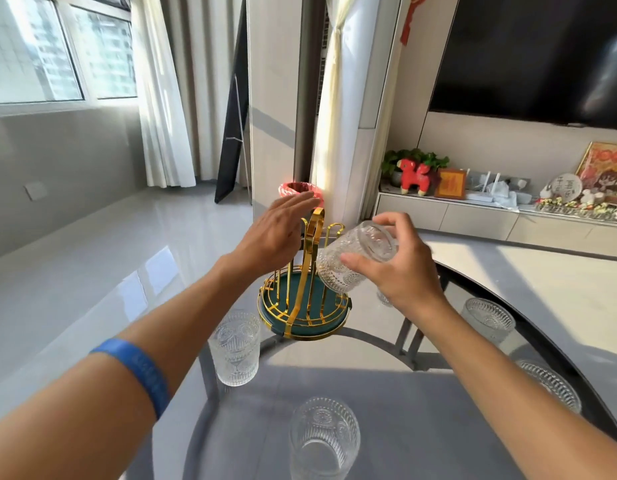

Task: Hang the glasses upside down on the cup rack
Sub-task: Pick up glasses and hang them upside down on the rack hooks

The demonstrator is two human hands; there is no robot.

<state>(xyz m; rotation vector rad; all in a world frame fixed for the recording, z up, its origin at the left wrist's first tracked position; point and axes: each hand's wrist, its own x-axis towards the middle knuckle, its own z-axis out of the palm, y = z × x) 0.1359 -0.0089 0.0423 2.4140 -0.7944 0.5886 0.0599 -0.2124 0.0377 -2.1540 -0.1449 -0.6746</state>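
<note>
A gold wire cup rack [305,271] with a dark green round base stands near the far edge of the glass table [386,410]. My right hand [400,268] grips an embossed clear glass [355,258], tilted mouth-down and to the left, right beside the rack's upright prongs. My left hand [276,230] hovers with fingers spread by the rack's top handle, holding nothing. Upright glasses stand on the table: one at the left [235,346], one in front [322,439], two at the right [489,318] [549,384]. Another is mostly hidden behind my right wrist.
The round table's edge curves along the right side. Beyond it are a low TV cabinet [473,216] with ornaments, a pink-lined bin [298,190] on the floor behind the rack, and glossy grey floor at the left.
</note>
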